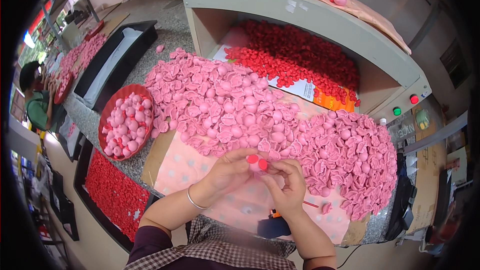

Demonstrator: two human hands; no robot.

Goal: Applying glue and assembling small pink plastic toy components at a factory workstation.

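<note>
My left hand [230, 170] and my right hand [287, 182] meet over a pink dotted sheet [185, 167] on the counter. Between their fingertips they pinch one small pink moulded piece [256, 166], and both hands grip it. Just beyond the hands lies a wide heap of pink petal-like pieces [260, 115], spreading from the middle to the right side. A silver bangle sits on my left wrist.
A red bowl [111, 107] of pink round pieces stands at the left. A grey cabinet [300, 15] behind holds small red pieces [300, 60]. A black tray [112, 62] lies at the far left, a tray of red pieces [112, 192] below the counter, and another person [35, 95] sits further left.
</note>
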